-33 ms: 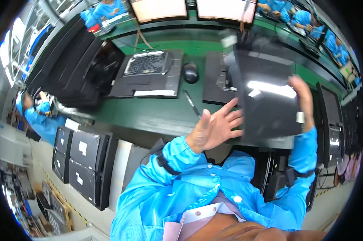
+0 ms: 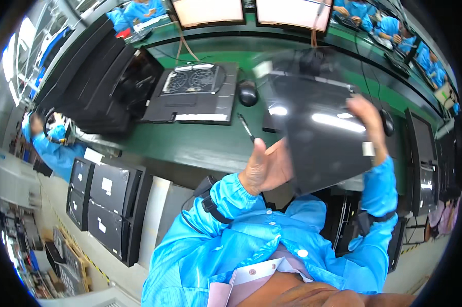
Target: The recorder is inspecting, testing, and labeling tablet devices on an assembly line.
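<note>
A flat, glossy black panel (image 2: 327, 134), blurred by motion, is held up in the air over the bench's front edge, tilted. At its right edge my right hand (image 2: 368, 120) is closed, the fingers curled round the border near a small white label. Close to the panel's left edge is my left hand (image 2: 264, 166), its thumb stretched up and apart. The other fingers of that hand pass behind the panel, so their tips are hidden; whether they touch it I cannot tell. Behind the panel, part of a dark device on the bench is covered.
On the green bench (image 2: 190, 148) lie a black unit with two round fan grilles (image 2: 194, 82), a black mouse (image 2: 248, 93) and a pen (image 2: 245, 127). Stacked black panels (image 2: 87, 82) stand left. A second mouse (image 2: 387, 123) lies right. Two monitors (image 2: 208, 13) stand behind; co-workers sit beyond.
The panel has swung left and tilted, now covering the fingers of my left hand and most of the device behind. My right hand has moved left with it, uncovering the second mouse.
</note>
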Motion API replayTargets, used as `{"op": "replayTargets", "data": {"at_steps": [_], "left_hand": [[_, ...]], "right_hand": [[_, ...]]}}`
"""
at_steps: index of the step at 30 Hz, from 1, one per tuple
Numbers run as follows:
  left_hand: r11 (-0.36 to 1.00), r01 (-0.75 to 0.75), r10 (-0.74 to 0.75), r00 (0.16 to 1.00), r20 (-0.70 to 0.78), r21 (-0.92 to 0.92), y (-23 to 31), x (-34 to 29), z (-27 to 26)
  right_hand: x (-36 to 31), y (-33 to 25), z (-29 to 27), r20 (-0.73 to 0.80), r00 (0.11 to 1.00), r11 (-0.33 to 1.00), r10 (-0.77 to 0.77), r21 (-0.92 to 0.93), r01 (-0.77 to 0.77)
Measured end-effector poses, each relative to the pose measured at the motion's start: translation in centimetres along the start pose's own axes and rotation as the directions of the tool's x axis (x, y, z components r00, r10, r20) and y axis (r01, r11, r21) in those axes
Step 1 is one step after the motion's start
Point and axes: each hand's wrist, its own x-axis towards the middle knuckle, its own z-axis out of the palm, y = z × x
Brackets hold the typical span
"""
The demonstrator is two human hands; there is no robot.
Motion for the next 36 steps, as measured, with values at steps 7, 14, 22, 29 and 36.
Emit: {"op": "replayTargets", "data": {"at_steps": [7,14,22,29,36], "left_hand": [[0.87,0.007,0.331,0.733,-0.594,0.493,10.0,-13.2,3.8],[0.78,-0.253,0.61,0.51,-0.606,0.572,10.7,-15.1,2.5],[0.716,-0.524,0.693,0.454,-0.56,0.461,12.1,-12.2,0.9],[0.729,-0.455,0.684,0.493,-0.537,0.511,10.8,-11.6,0.9],[0.72,-0.37,0.687,0.502,-0.526,0.587,10.2,-11.8,0.7]], "right_hand": [[8.3,0.9,23.3,0.74,0.668,0.995,-0.085,0.022,0.102],[13.5,4.9,29.5,0.646,0.489,0.219,-0.586,-0.455,0.863],[-0.3,-2.6,26.0,0.462,0.673,0.763,-0.578,0.013,0.646],[-0.6,-2.0,26.6,0.427,0.602,0.659,-0.674,-0.019,0.752],[-0.7,-2.5,25.7,0.482,0.626,0.709,-0.613,-0.014,0.705]]}}
